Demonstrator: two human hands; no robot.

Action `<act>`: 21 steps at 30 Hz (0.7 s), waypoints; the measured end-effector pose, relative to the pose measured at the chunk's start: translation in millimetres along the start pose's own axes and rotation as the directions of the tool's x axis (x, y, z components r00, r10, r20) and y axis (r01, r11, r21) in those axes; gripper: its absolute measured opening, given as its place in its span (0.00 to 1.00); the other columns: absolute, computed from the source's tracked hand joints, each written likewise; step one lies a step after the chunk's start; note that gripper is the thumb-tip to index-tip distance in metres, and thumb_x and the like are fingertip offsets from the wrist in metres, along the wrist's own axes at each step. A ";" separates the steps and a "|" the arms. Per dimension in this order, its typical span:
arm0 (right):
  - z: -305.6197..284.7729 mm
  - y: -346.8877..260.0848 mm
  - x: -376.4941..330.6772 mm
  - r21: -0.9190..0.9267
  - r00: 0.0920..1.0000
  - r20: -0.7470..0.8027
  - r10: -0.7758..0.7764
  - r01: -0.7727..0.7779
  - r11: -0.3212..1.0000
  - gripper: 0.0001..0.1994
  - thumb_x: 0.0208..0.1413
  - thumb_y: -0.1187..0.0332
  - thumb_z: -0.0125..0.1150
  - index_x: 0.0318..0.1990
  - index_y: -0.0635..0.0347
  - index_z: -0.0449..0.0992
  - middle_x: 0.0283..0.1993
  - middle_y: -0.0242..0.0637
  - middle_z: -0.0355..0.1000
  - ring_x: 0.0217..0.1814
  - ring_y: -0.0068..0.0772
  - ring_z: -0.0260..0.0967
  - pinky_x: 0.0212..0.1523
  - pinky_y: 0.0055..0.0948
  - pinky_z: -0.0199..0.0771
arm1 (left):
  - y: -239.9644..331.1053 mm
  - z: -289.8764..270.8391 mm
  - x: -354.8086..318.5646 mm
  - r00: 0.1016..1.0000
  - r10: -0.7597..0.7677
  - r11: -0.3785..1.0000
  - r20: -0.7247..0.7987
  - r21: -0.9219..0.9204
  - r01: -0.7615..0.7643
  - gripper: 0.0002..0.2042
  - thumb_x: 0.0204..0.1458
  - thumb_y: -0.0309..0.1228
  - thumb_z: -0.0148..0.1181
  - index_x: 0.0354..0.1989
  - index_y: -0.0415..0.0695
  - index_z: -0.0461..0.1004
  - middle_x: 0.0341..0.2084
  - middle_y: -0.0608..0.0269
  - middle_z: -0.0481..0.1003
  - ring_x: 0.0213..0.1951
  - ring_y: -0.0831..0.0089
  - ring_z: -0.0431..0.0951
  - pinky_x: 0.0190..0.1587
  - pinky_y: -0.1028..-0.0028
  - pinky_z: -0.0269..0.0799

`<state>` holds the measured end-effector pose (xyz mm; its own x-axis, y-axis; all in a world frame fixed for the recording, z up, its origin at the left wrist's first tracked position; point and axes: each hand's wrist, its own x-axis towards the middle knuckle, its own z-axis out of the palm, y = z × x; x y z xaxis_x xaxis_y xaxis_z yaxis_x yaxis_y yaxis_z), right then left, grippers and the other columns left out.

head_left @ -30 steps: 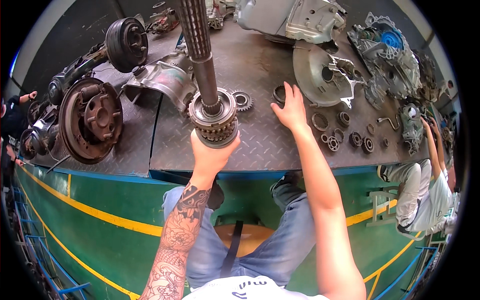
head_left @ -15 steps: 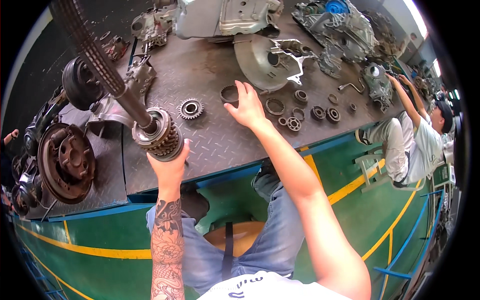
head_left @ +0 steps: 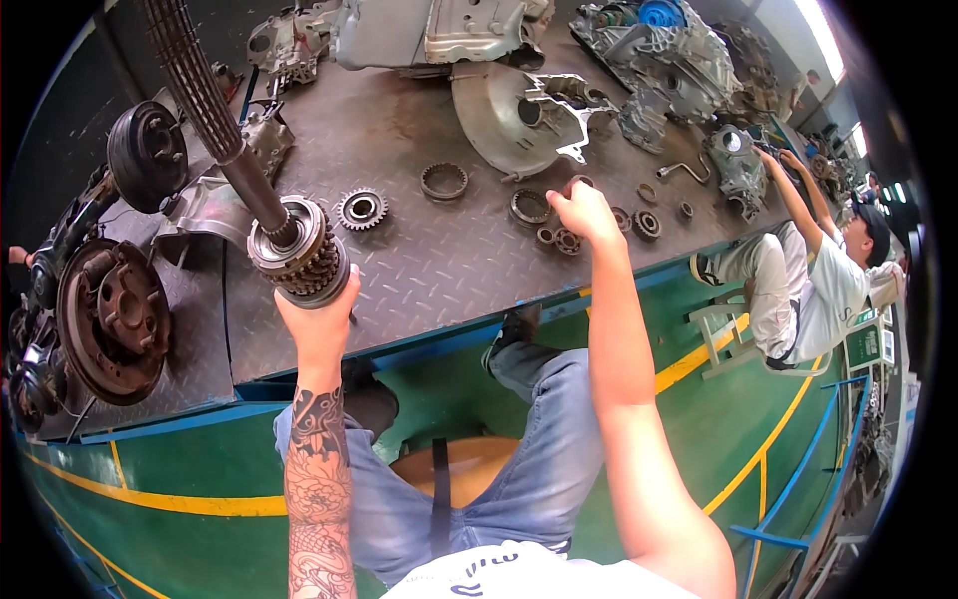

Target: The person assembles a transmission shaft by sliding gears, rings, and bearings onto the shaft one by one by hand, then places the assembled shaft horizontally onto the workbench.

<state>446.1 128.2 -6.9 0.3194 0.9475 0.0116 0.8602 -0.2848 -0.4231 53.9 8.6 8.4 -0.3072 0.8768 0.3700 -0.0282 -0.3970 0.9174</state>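
My left hand [head_left: 317, 304] is wrapped round the lower end of a transmission shaft [head_left: 264, 195] with stacked gears and a long splined stem. The shaft leans up and to the left above the table's near edge. My right hand [head_left: 591, 215] is among the loose parts, its thumb and fingertips closed at a small dark bearing [head_left: 577, 183], which they partly cover. Just left of that hand lies a toothed ring [head_left: 529, 207], with a small ball bearing [head_left: 568, 241] below it. Between the two hands sit a gear [head_left: 362, 210] and a wider ring [head_left: 444, 181].
A metal-plate table [head_left: 429, 255] holds a large bell housing [head_left: 499, 120] and gearbox casings [head_left: 679, 60] at the back. A rusty brake drum assembly [head_left: 115, 319] stands at the left. On the right, a seated person [head_left: 828, 270] handles another casing [head_left: 736, 165].
My right hand has moved right, from the wider ring to the small bearing, and its fingers have closed. The left hand keeps its hold on the shaft. The whole view has shifted slightly.
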 end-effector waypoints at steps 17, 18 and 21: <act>-15.0 123.7 12.2 0.246 0.402 -0.898 0.181 0.115 0.962 0.17 0.60 0.68 0.59 0.57 0.51 0.76 0.64 0.40 0.68 0.71 0.51 0.59 0.70 0.56 0.55 | -10.9 -17.0 -1.2 1.000 -0.019 0.999 -0.022 -0.031 0.019 0.19 0.50 0.16 0.73 0.51 0.36 0.76 0.40 0.62 0.81 0.42 0.75 0.82 0.49 0.73 0.79; -11.6 132.9 11.7 0.279 0.388 -0.898 0.209 0.132 0.951 0.18 0.57 0.71 0.58 0.56 0.52 0.75 0.63 0.41 0.68 0.70 0.51 0.60 0.70 0.56 0.55 | -9.8 -17.0 -0.4 1.000 -0.017 0.999 -0.024 -0.041 0.017 0.19 0.50 0.16 0.73 0.51 0.36 0.76 0.40 0.61 0.81 0.42 0.75 0.82 0.49 0.73 0.79; 6.6 159.1 8.1 0.106 0.402 -0.913 0.068 0.075 0.991 0.23 0.48 0.74 0.56 0.56 0.54 0.75 0.61 0.41 0.70 0.70 0.51 0.60 0.71 0.55 0.55 | -10.6 -13.7 -0.5 1.000 -0.017 0.999 0.007 -0.050 0.018 0.20 0.50 0.15 0.72 0.51 0.36 0.76 0.40 0.62 0.81 0.42 0.75 0.82 0.50 0.73 0.79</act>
<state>582.9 91.5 -80.1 0.5496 0.2295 0.8033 0.8345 -0.1959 -0.5150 41.3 8.6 -3.4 -0.2998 0.8854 0.3551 -0.0809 -0.3945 0.9153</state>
